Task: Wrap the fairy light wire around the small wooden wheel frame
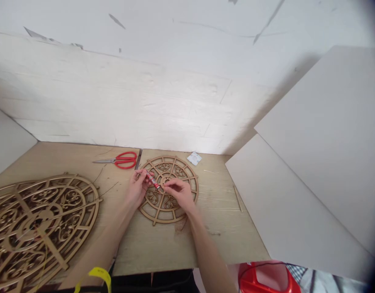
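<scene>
My left hand is closed around a small red tube with white and silver markings, which points down to the right. My right hand pinches its fingers together right at the tube's lower end. Whatever sits between those fingertips is too small to make out. Both hands are over a round openwork wheel, brown and wood-like, with spokes and scroll ornaments, lying flat on the table. The hands cover parts of its middle.
Stacked larger openwork wheels fill the table's left side. Red-handled scissors lie behind. A small white packet and a thin stick lie to the right. Large white panels stand at right. Below the table edge is a red object.
</scene>
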`<state>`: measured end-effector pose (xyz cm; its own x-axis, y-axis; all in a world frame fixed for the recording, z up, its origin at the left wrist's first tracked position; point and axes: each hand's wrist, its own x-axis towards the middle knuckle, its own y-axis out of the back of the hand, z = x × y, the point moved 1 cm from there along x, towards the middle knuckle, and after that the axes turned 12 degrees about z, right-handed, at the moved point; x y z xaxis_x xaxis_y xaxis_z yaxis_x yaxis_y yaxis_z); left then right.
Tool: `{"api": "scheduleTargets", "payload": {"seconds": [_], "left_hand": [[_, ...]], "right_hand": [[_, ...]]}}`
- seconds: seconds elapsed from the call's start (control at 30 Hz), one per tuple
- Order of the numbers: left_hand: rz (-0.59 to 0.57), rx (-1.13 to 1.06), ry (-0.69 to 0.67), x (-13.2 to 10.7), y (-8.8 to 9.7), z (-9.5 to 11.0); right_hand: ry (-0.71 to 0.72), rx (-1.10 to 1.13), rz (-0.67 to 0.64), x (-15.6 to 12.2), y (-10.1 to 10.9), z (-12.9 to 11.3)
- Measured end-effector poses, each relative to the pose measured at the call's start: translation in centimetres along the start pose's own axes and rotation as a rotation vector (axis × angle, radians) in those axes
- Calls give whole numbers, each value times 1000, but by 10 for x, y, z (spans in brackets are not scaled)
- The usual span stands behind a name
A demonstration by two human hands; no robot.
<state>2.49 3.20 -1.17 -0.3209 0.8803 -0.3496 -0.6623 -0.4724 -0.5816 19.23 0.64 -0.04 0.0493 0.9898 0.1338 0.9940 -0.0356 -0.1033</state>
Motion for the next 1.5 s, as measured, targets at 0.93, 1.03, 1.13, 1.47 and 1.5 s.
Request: {"api": "scheduleTargets", "payload": {"seconds": [0.93, 1.03, 1.13, 1.47, 1.5], "left_hand": [[-68, 52, -24, -6, -3, 0], [-62, 57, -30, -5, -2, -1], [-61, 65, -31, -6, -2, -1], [-64, 45, -25, -6, -1, -1], [-63, 43, -23, -6, -1, -1]], "right_hand": [[-116, 60, -101, -4, -8, 3], [-91, 56, -122, -4, -7, 3], [-84, 50, -183, -6, -7, 4], [-212, 171, -182, -10, -9, 8], [-221, 171, -182, -10, -9, 8]]}}
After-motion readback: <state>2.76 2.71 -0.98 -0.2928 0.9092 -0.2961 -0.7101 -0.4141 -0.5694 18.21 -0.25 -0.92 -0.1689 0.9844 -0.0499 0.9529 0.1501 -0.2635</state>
